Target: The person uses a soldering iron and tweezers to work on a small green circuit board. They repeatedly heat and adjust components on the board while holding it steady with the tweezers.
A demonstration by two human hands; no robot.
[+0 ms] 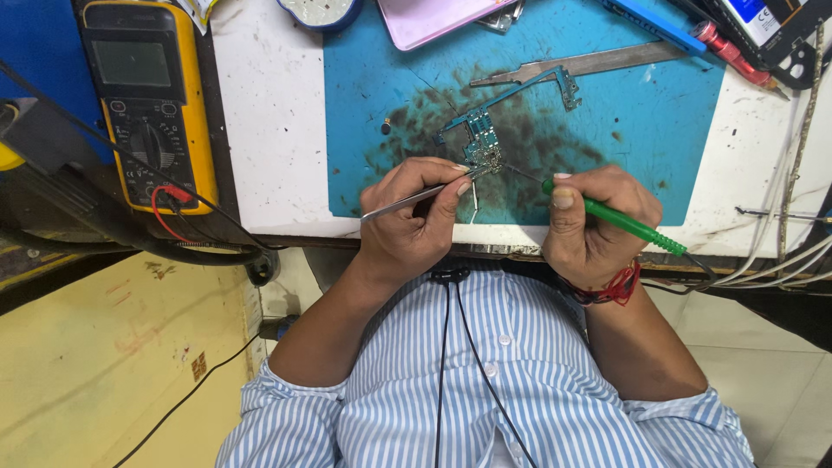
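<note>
Listing from the left: yellow multimeter point(152, 104) with red and black leads, idle on the worktop point(269, 130). Your left hand point(407, 217) is pinched around metal tweezers point(416, 198), their tips at the small circuit board point(482, 143). Your right hand point(594, 221) is clamped on a green-handled soldering iron point(628, 224), its tip at the same board. Board lies on the scorched blue mat point(607, 130); soldering appears under way, unfinished. Yellowish floor below.
</note>
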